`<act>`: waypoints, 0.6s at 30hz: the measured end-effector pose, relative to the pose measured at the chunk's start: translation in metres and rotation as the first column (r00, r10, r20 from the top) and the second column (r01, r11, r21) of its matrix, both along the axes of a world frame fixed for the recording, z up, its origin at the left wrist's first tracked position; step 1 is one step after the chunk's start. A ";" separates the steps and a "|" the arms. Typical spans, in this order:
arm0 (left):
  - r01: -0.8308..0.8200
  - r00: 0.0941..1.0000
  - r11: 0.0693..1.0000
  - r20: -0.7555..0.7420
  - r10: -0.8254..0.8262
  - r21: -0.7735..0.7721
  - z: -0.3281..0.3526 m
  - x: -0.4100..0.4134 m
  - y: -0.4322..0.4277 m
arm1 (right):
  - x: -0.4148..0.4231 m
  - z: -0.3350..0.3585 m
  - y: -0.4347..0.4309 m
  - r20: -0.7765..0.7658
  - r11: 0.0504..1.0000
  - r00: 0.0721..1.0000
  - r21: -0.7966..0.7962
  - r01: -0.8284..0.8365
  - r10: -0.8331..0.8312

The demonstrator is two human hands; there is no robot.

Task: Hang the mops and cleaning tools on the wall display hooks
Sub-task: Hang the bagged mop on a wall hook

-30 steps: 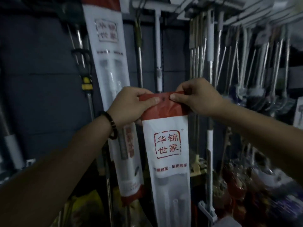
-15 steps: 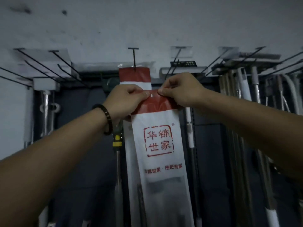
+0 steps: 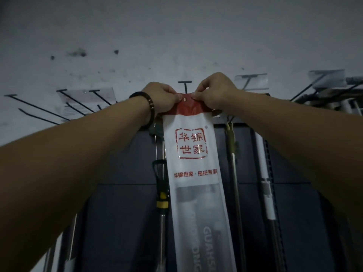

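A person reaches up with both arms toward a white wall [image 3: 176, 36]. The left hand [image 3: 161, 99] and right hand [image 3: 214, 93] each pinch the red top strip of a long white packaged mop [image 3: 194, 173], fingers curled on it either side of its small hang hole. The strip sits just under a black T-ended hook [image 3: 184, 87] jutting from the wall. The package hangs straight down over a dark panel [image 3: 121, 222], beside a yellow-banded metal pole [image 3: 162, 203]. A dark bracelet [image 3: 149, 101] circles the left wrist.
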State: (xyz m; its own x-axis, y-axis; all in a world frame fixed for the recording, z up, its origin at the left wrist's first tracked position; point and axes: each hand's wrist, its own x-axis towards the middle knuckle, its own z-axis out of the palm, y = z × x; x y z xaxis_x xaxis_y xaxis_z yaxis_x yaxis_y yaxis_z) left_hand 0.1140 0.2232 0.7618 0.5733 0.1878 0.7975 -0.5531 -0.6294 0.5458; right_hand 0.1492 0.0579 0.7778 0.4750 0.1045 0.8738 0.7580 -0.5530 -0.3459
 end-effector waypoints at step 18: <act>0.037 0.996 0.999 -0.079 -0.039 -0.026 0.023 0.027 0.001 | 0.024 0.018 0.004 -0.081 0.998 0.997 0.062 0.017 -0.012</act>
State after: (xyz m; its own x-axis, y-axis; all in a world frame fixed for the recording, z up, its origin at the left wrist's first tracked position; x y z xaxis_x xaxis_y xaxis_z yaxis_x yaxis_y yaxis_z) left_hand 0.1406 0.2239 0.7843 0.6419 0.1831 0.7446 -0.5308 -0.5946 0.6038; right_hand 0.1730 0.0617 0.7956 0.5448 0.0432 0.8374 0.7187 -0.5386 -0.4398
